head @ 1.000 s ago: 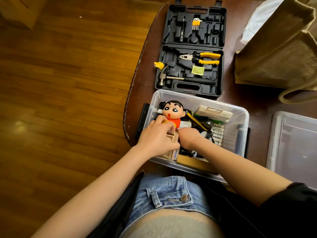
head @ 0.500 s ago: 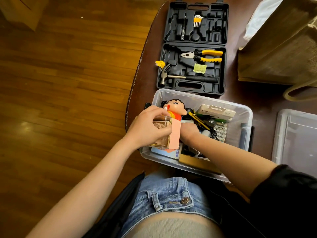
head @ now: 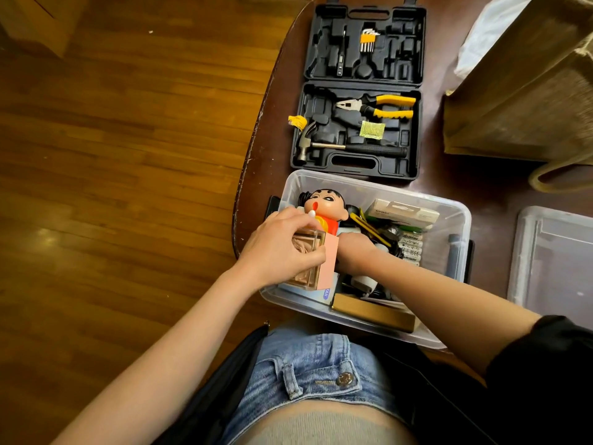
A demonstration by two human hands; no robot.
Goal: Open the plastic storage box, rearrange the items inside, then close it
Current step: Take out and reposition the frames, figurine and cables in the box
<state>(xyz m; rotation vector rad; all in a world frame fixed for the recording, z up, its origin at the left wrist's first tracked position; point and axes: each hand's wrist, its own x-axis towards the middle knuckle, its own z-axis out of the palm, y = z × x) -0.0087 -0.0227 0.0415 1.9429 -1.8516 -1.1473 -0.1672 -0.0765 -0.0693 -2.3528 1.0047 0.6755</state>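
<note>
The clear plastic storage box (head: pixel 455 220) stands open on the table in front of me, crammed with small items. My left hand (head: pixel 279 248) grips a small clear and pink box (head: pixel 321 261) and holds it above the storage box's left end. My right hand (head: pixel 353 252) is down inside the storage box beside it; its fingers are hidden behind the pink box. A cartoon doll (head: pixel 324 207) in red lies at the far left corner. A white carton (head: pixel 404 213), batteries (head: pixel 412 245) and a flat brown box (head: pixel 372 313) also lie inside. The lid (head: pixel 552 261) lies to the right.
An open black tool case (head: pixel 359 91) with pliers, hammer and hex keys sits just behind the storage box. A brown woven bag (head: pixel 529 91) stands at the back right. The table edge (head: pixel 247 175) curves along the left, with wooden floor beyond.
My left hand has lifted the clear and pink box up out of the storage box. My right hand has stayed low inside the box.
</note>
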